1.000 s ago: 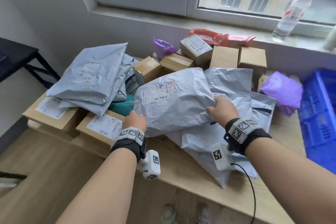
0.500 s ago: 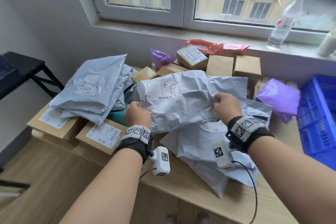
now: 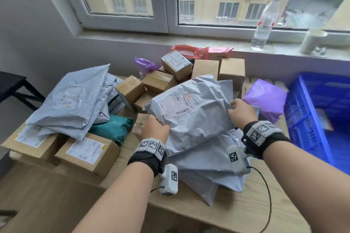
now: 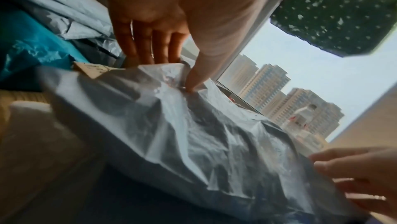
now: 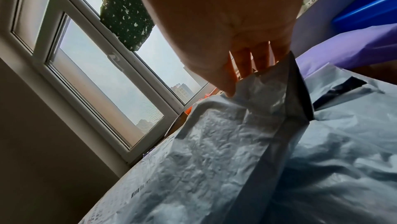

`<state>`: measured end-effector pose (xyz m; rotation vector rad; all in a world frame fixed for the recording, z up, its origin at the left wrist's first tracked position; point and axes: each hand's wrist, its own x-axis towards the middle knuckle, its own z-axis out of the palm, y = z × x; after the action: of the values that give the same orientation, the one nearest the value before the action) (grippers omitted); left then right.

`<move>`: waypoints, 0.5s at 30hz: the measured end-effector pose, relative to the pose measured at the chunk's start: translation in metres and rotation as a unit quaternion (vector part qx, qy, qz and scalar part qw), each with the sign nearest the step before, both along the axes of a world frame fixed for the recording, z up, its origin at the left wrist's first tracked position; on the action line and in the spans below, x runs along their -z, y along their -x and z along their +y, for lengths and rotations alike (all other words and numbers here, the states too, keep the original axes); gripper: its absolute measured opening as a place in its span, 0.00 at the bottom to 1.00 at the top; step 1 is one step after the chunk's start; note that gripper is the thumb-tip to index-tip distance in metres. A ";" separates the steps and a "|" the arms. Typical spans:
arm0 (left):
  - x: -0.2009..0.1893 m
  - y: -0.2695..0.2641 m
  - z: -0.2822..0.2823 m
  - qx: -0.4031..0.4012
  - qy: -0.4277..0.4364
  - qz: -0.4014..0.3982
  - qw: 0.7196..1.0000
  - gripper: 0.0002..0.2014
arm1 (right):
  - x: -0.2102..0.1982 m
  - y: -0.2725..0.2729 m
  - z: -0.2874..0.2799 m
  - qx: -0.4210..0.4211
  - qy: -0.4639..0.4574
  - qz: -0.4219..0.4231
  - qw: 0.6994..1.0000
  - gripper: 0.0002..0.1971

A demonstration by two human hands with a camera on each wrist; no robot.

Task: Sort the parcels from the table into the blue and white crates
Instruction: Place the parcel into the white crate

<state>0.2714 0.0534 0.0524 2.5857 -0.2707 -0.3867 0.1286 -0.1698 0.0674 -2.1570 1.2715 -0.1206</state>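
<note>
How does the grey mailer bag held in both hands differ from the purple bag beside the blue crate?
The grey mailer bag is larger than the purple bag and shows a printed label; no label shows on the purple one. The grey one is gripped at opposite edges by the left hand and right hand; the purple one lies untouched by the blue crate. Both are soft, crinkled plastic.
</note>
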 end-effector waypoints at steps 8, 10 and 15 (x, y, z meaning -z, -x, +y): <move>-0.012 -0.018 -0.021 0.064 -0.009 -0.147 0.987 0.30 | 0.004 0.001 0.034 -0.010 0.071 -0.100 0.992 0.10; -0.012 -0.034 -0.029 0.108 -0.023 -0.146 0.983 0.29 | 0.008 -0.002 0.048 -0.052 0.016 -0.046 0.997 0.18; -0.008 -0.071 -0.051 0.223 -0.066 -0.076 0.970 0.30 | 0.024 -0.006 0.071 -0.048 -0.037 0.067 0.996 0.33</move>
<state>0.3421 0.0023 0.0608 2.6742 -0.9196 -0.3729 0.1347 -0.0985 0.0434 -2.1876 1.2238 0.1117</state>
